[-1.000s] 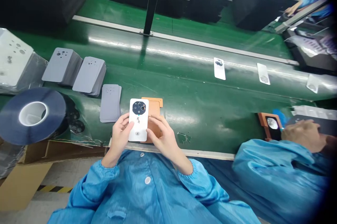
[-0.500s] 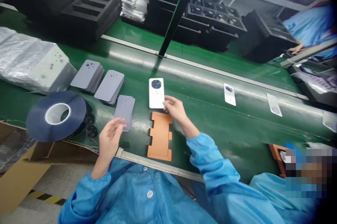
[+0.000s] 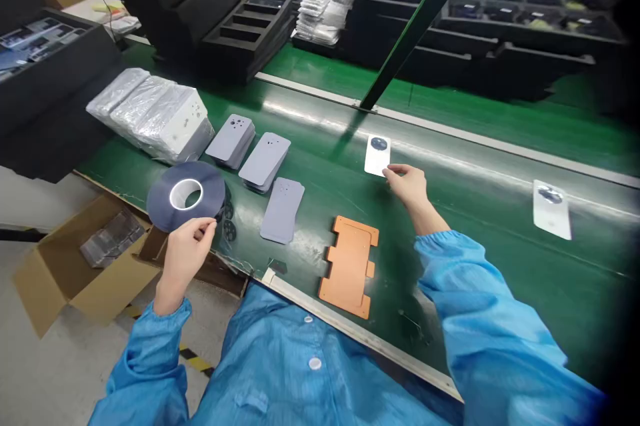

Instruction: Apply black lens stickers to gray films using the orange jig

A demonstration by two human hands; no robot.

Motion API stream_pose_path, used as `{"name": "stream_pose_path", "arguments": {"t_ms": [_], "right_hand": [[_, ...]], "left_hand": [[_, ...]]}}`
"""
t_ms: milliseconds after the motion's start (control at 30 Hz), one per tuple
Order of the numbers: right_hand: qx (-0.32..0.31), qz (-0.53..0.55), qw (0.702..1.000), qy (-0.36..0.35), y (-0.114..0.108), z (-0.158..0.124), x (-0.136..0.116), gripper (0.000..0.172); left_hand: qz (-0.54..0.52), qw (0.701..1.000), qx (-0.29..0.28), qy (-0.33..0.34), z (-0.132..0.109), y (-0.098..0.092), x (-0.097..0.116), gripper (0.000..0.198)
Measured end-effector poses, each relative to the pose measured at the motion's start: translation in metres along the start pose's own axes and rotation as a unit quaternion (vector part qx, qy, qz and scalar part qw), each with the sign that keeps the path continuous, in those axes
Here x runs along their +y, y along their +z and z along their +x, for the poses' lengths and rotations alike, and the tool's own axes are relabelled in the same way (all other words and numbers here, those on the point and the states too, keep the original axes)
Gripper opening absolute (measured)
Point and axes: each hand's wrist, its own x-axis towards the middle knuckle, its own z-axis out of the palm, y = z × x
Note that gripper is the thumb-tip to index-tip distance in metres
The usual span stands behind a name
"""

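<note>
My right hand (image 3: 409, 191) has its thumb and fingertips at the lower right corner of a white phone back cover (image 3: 376, 163). The cover lies on the green bench with its dark round camera area at the far end. Nearer me rests an orange holding plate (image 3: 347, 266) with notched sides. My left hand (image 3: 186, 251) is at the front edge of a large roll of dark film (image 3: 163, 196), thumb and forefinger pinched together. What those fingers hold, if anything, is too small to make out. Black round pieces (image 3: 229, 221) show at the roll's right side.
Grey phone-shaped sheets stand in stacks (image 3: 265, 159), with a thinner pile (image 3: 283, 209) nearer me. Plastic-wrapped stacks (image 3: 150, 113) lie behind the roll. Another white cover (image 3: 551, 209) is at right. A post (image 3: 405, 46) rises from the bench; an open carton (image 3: 100, 259) is below left.
My left hand has gone from beside the thin grey pile to the film roll, its fingers closing. My right hand and the white cover are farther from the orange plate. The view has swung left.
</note>
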Motion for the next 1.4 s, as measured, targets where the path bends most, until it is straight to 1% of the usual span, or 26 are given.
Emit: {"name": "stream_pose_path", "arguments": {"t_ms": [67,133,233,333,400,467,500,567,667,767,833,967,1033,1100,1167,1233,1333,1400], "right_hand": [[-0.016,-0.005,1.000,-0.017,0.001,-0.025,-0.010,0.030],[-0.040,0.002,0.998,-0.051,0.003,-0.058,-0.025,0.031],[-0.083,0.053,0.984,-0.151,0.009,-0.114,-0.054,0.025],[-0.172,0.114,0.949,-0.237,0.019,-0.167,-0.085,0.023],[-0.242,0.149,0.919,-0.273,0.028,-0.198,-0.106,0.023],[-0.297,0.176,0.893,-0.288,0.040,-0.223,-0.127,0.022],[-0.321,0.185,0.883,-0.290,0.047,-0.234,-0.136,0.023],[-0.349,0.185,0.870,-0.294,0.062,-0.249,-0.151,0.029],[-0.364,0.144,0.866,-0.311,0.082,-0.260,-0.166,0.032],[-0.379,0.119,0.868,-0.297,0.092,-0.262,-0.172,0.025],[-0.387,0.124,0.869,-0.282,0.094,-0.261,-0.173,0.021],[-0.396,0.140,0.864,-0.278,0.096,-0.259,-0.171,0.034],[-0.404,0.144,0.862,-0.270,0.098,-0.258,-0.170,0.037],[-0.408,0.145,0.864,-0.256,0.099,-0.258,-0.169,0.038],[-0.410,0.145,0.867,-0.244,0.101,-0.258,-0.167,0.039],[-0.410,0.148,0.868,-0.239,0.103,-0.257,-0.165,0.040],[-0.408,0.163,0.870,-0.224,0.105,-0.256,-0.162,0.040],[-0.410,0.177,0.869,-0.213,0.107,-0.255,-0.160,0.040]], "left_hand": [[0.027,0.998,-0.046,-0.023,-0.005,0.006,0.007,0.028],[0.052,0.994,-0.082,-0.051,-0.013,0.014,0.012,0.028],[0.055,0.990,-0.117,-0.062,-0.024,0.026,0.013,0.028],[0.022,0.991,-0.120,-0.055,-0.034,0.035,0.013,0.029],[-0.024,0.992,-0.102,-0.072,-0.040,0.039,0.015,0.040],[-0.091,0.986,-0.097,-0.097,-0.043,0.041,0.017,0.051],[-0.128,0.981,-0.097,-0.107,-0.043,0.043,0.018,0.053],[-0.191,0.969,-0.101,-0.119,-0.041,0.046,0.016,0.054],[-0.247,0.955,-0.107,-0.126,-0.035,0.055,0.011,0.060],[-0.250,0.955,-0.099,-0.124,-0.030,0.064,0.005,0.061],[-0.221,0.967,-0.075,-0.107,-0.029,0.069,0.004,0.054],[-0.117,0.993,-0.003,-0.011,-0.027,0.072,0.007,0.031],[-0.063,0.997,0.027,0.033,-0.026,0.071,0.010,0.023],[-0.020,0.997,0.050,0.053,-0.024,0.070,0.010,0.019],[0.002,0.997,0.067,0.044,-0.022,0.068,0.009,0.016],[-0.004,0.997,0.079,0.008,-0.021,0.065,0.006,0.014],[-0.041,0.991,0.110,-0.058,-0.018,0.055,0.004,0.014],[-0.092,0.983,0.139,-0.082,-0.018,0.046,0.007,0.013]]}}
